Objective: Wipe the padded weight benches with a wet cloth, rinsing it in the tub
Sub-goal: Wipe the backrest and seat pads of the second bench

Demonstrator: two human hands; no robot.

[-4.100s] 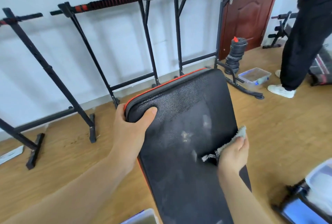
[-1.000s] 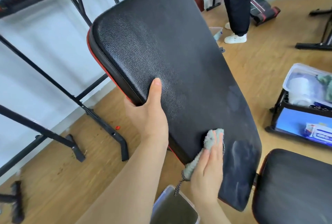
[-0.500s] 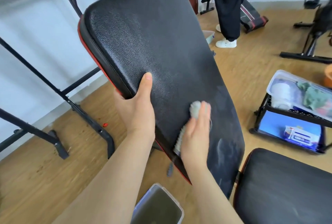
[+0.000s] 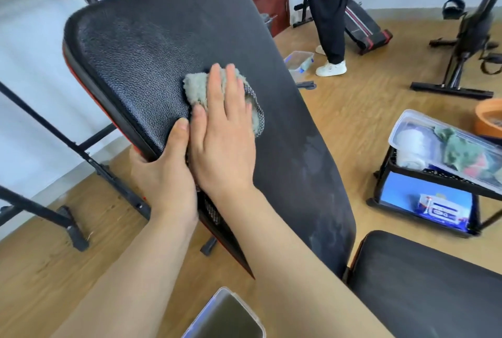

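Right hand (image 4: 222, 145) flat on cloth (image 4: 195, 88), bench pad (image 4: 135, 52) lengthwise top-left to bottom-right

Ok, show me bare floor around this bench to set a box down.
Bare floor: between the backrest and the black rack, and at lower left between the frame foot and the tub. Crowded: the far side, with a small container, a person's shoe and an exercise machine.
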